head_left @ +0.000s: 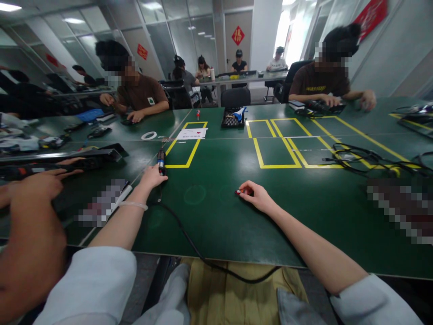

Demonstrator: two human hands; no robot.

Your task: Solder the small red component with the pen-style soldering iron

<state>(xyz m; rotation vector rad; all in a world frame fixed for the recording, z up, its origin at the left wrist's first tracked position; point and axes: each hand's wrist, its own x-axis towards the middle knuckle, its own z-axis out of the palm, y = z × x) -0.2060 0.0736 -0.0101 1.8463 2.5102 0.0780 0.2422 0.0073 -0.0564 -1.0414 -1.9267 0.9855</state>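
My left hand (151, 178) is closed around the lower end of a dark, cylindrical electric screwdriver (161, 158) with a blue band. It is beside the left yellow taped rectangle. A black cable (184, 232) runs from below this hand over the table's front edge. Near the middle of the green table (216, 225), my right hand (256, 196) pinches a small red and black piece (238, 192) between thumb and fingertips. Its exact kind is too small to make out.
Beyond my hands lie a white paper (192, 133), a tape roll (149, 136) and a black tray (232, 118). Black cables (355, 155) are heaped at the right. Another person's arm (37, 225) reaches in from the left. Two people sit opposite.
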